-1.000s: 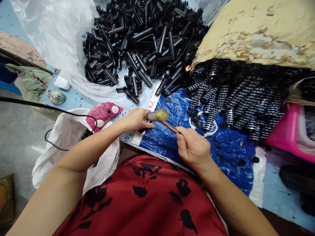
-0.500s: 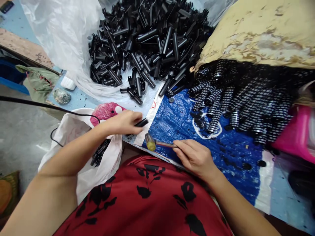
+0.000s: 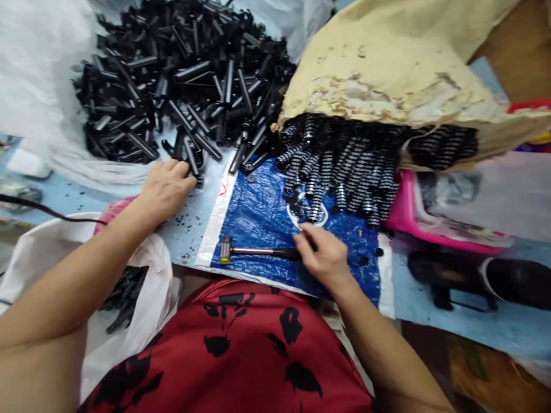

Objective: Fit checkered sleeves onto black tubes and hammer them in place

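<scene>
My left hand [image 3: 167, 186] is at the front edge of a heap of black plastic tubes [image 3: 193, 71]. Its fingers are curled down on a black tube [image 3: 190, 156], partly hidden beneath them. A small hammer [image 3: 252, 251] with a metal shaft, black grip and yellow-tipped head lies on the blue plastic sheet [image 3: 253, 201]. Over the end of its grip is my right hand [image 3: 325, 252], thumb and fingers bent but apart. Beyond that hand, black tubes with rows of light marks [image 3: 340, 166] spill out of a cream sack [image 3: 365, 63].
A white bag [image 3: 157, 275] holding dark tubes hangs at the table edge on the left, with a cable above it. Pink bins [image 3: 402, 203] and a black device [image 3: 456, 275] stand at the right. Clear plastic [image 3: 43, 74] lies around the heap.
My left hand has moved away from the table edge to the heap; the tube it held is not visible now. My right hand has shifted from the hammer's shaft to its grip end. The view has turned right.
</scene>
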